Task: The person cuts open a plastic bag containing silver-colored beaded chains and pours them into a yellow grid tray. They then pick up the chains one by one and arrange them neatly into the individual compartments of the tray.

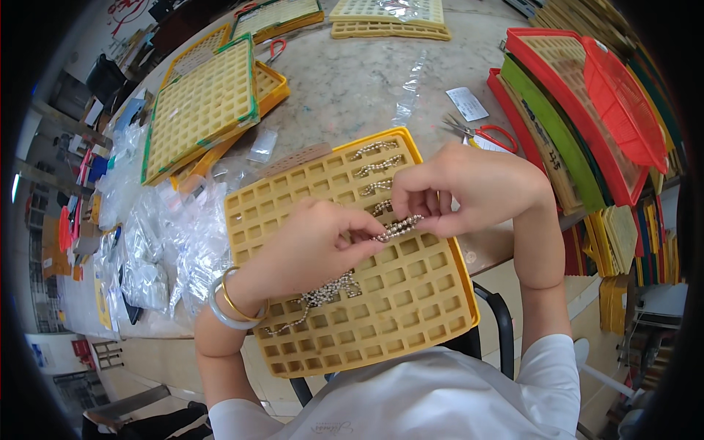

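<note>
Between my two hands a silver ball chain (400,228) is stretched over the yellow compartment tray (381,275). My left hand (312,238) pinches its left end, and my right hand (462,187) pinches its right end. Short chain pieces (378,167) lie in a column across the tray's upper right compartments. Under my left wrist a heap of loose ball chains (326,293) rests on the tray, one strand trailing to the lower left. The tray leans over the table's near edge. My left wrist wears two bangles (238,297).
Clear plastic bags (158,242) cover the table's left side, below stacked yellow trays (205,103). At right, red-handled scissors (484,136) lie near a white label (467,103). Red and green baskets (587,110) stand at the far right. More trays (389,29) sit at the back.
</note>
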`<state>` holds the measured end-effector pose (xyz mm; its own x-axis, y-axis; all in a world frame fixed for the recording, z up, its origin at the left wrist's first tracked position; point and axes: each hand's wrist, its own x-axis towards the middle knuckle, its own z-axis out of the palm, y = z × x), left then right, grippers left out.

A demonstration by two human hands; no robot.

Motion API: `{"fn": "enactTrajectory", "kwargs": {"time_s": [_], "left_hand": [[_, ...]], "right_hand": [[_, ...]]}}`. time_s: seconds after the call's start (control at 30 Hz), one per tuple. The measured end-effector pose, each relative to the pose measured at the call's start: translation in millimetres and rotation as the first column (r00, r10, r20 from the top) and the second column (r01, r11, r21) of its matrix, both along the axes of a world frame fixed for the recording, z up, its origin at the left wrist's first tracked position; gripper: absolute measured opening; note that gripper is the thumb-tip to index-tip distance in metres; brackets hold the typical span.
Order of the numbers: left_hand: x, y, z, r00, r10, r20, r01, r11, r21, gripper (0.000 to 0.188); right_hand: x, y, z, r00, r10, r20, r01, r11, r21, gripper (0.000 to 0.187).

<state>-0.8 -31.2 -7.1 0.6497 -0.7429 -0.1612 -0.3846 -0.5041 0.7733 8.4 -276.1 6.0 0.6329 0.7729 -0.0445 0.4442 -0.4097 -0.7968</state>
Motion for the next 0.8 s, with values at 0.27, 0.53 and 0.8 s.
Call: {"fn": "enactTrajectory", "kwargs": {"time_s": [0.27,0.53,0.8], "left_hand": [[-10.1,-7.8,-9.5,0.979,-0.128,0.158,0.139,0.989,-0.059,0.025],[-8.5,3.4,-3.6,0.995,-0.024,0.100,0.038,0.990,-0.139,0.024],[-3.4,27.2,29.7,0.956,0.087,0.281,-0.048,0.989,-0.143,0.019]], "right_hand": [[1.5,-6.0,-5.2,0.976,0.214,0.040,-0.197,0.947,-0.254,0.012],[1.6,-3.1,2.8,0.996,0.087,0.003,-0.085,0.977,-0.194,0.016],[-13.8,45.0,-21.8,0.965,0.111,0.239,-0.142,0.983,0.115,0.010]]}}
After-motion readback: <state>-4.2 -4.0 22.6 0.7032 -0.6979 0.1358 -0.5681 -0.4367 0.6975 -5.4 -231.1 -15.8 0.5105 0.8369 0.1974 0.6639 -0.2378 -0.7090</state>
